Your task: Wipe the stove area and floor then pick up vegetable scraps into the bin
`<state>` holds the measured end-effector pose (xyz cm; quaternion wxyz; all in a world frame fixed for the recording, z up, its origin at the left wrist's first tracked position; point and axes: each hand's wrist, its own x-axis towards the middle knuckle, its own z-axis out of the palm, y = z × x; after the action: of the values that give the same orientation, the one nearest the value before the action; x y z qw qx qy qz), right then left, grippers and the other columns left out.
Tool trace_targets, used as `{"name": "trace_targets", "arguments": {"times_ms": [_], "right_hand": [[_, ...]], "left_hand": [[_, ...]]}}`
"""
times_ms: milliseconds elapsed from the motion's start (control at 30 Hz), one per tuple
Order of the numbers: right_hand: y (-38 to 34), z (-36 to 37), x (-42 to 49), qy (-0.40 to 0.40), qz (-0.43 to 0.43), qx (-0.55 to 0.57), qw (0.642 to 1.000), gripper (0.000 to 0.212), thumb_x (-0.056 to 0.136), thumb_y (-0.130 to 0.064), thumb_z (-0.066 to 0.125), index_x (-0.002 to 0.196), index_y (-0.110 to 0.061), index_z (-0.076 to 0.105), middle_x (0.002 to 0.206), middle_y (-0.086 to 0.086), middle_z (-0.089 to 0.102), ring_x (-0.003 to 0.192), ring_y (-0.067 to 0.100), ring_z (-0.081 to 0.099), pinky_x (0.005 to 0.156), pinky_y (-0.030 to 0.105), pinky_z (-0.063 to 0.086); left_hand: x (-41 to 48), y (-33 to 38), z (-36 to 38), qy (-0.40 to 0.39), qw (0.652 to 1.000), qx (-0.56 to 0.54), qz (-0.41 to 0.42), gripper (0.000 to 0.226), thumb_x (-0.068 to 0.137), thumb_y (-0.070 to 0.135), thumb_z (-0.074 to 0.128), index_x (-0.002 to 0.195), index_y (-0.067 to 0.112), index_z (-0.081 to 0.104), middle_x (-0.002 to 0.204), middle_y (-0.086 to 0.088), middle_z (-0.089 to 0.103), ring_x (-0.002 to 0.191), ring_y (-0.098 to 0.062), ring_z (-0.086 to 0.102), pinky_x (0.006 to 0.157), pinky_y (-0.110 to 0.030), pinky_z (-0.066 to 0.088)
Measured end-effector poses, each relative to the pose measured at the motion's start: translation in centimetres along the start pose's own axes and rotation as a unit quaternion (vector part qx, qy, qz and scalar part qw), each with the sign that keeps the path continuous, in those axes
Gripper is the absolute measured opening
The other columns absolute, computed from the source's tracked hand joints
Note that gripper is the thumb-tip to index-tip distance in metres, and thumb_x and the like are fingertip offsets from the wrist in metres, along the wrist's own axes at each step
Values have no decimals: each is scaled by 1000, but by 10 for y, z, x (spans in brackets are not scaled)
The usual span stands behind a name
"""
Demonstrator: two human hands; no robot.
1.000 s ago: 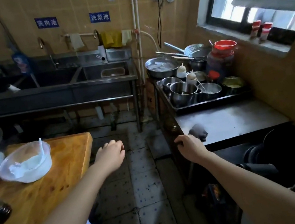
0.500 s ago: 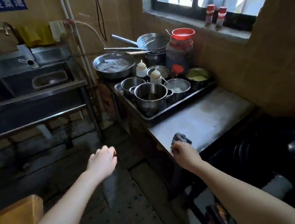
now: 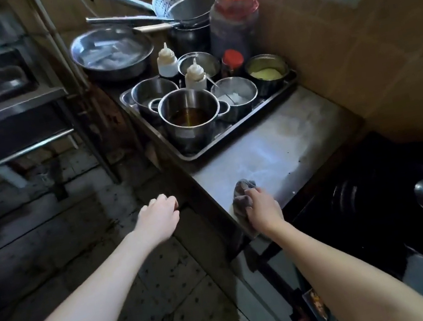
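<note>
The right hand [image 3: 264,209] has slid its rag [image 3: 241,197] further onto the surface [image 3: 273,149] at lower centre, fingers [image 3: 254,193] grasping it: wiping has begun. The left hand [image 3: 157,215] hangs relaxed, empty.

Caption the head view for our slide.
Right hand holds grey rag on steel counter near tray of pots.

Head view, looking down, close over counter [image 3: 273,149].
</note>
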<state>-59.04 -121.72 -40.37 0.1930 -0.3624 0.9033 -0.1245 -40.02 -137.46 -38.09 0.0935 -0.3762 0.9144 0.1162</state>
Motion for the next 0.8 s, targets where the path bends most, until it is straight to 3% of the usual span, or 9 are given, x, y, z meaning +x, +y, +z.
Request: {"name": "trace_targets", "arguments": {"times_ms": [133,300,400,500,633,800], "right_hand": [[3,8,14,-41,-4,-15,999,43,91,-13,48,133,-21,49,137,10,44,122,32,45,96,43,43],[2,4,23,-14,-3,17,1000,35,88,-6,47,115,-18,65,120,12,56,111,34,52,84,41,47],[-7,-3,28,-11,-15,29,999,36,85,-2,47,112,-16,66,117,12,58,107,33,55,85,40,48],[-27,-11,33,-3,-52,48,997,38,80,0,48,109,-14,67,110,12,59,98,32,58,77,33,47],[-62,-24,42,2,-130,76,989,34,81,1,46,103,-9,69,100,14,58,82,35,62,66,45,54],[-112,-36,64,16,-201,63,977,32,83,-3,48,103,-15,70,99,10,58,86,31,59,66,32,49]], "left_hand": [[16,2,6,-8,1000,-10,0,26,98,29,37,117,19,52,119,-4,51,112,-25,50,92,-37,40],[22,-4,9,-22,1000,-8,-4,25,98,29,38,116,19,52,118,-4,52,112,-26,50,91,-37,41],[24,-13,0,-15,1000,-16,-17,26,98,29,37,116,19,53,119,-5,52,112,-26,50,92,-38,41],[26,-24,-10,-8,999,-20,-34,26,98,28,37,116,19,53,119,-5,51,113,-26,50,92,-38,40],[24,-41,-31,12,997,-29,-63,25,97,27,38,114,19,54,117,-6,52,111,-27,51,91,-38,40],[16,-72,-63,41,992,-32,-114,25,97,27,39,114,17,54,117,-8,52,112,-28,50,92,-39,40]]}}
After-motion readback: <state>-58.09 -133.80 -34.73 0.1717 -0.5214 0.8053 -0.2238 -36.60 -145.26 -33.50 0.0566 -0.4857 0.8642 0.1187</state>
